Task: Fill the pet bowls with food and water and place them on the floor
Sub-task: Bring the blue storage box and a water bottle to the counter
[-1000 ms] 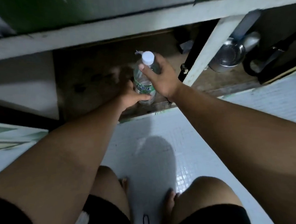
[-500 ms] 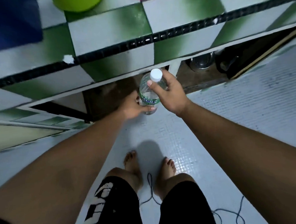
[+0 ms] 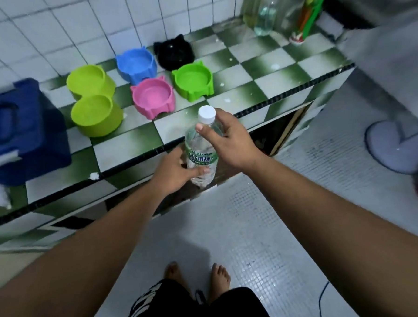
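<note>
A clear water bottle [image 3: 200, 154] with a white cap and green label is held upright in front of the counter edge. My left hand [image 3: 174, 171] grips its lower body. My right hand [image 3: 228, 139] grips its neck just below the cap. On the green-and-white checkered counter [image 3: 266, 65] stand several empty pet bowls: a lime double bowl [image 3: 92, 101], a blue one [image 3: 136, 65], a pink one [image 3: 154, 97], a green one [image 3: 193, 81] and a black one [image 3: 174, 52].
A blue lidded container [image 3: 20, 129] sits at the counter's left end. Bottles [image 3: 265, 12] and a green spray can [image 3: 309, 12] stand at the back right. A fan base [image 3: 396, 146] lies on the white tiled floor at right. My bare feet are below.
I rose from the open cupboard under the counter, lifting the bottle with both hands. The view swung up, bringing the counter top and bowls into sight.
</note>
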Demonstrator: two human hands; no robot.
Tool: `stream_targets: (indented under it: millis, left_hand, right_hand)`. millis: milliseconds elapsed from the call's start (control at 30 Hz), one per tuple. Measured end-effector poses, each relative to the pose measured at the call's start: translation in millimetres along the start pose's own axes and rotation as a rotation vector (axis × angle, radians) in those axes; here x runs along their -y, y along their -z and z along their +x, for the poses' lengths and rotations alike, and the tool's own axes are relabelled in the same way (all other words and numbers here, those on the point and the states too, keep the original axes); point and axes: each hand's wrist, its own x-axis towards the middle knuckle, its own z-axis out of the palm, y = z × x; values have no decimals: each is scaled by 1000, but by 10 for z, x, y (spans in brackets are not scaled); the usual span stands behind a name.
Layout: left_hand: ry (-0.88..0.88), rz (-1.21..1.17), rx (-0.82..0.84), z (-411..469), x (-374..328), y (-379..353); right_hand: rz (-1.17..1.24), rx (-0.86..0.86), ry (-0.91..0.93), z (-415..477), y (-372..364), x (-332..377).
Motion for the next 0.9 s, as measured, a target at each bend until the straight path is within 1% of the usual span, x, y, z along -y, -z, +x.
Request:
stream_targets:
  millis: [200,300,433,567,733,900]
  left_hand:
    - [-81,-54,-49,580,-580,-102]
    - [-117,-88,-33,1018,-825,-115]
    - [-185,-75,-41,1750,-1109,-141]
    - [-222,9,-43,2479,-1361,-155]
    - [-210,40,-11,3286,-1631,-193]
    - [-153,123,-42,3916,-1755,-346]
  right_hand:
    - [-50,-80,41,527,560,342]
    - [-85,-126,34,906,795,431]
    - [-120,-201,22,1479,1095,449]
    - [-118,-261,-6,2096,1356,335]
    - [-141,-318,-40,2776,1651,134]
    - [-104,-295,-48,3282,1929,-171]
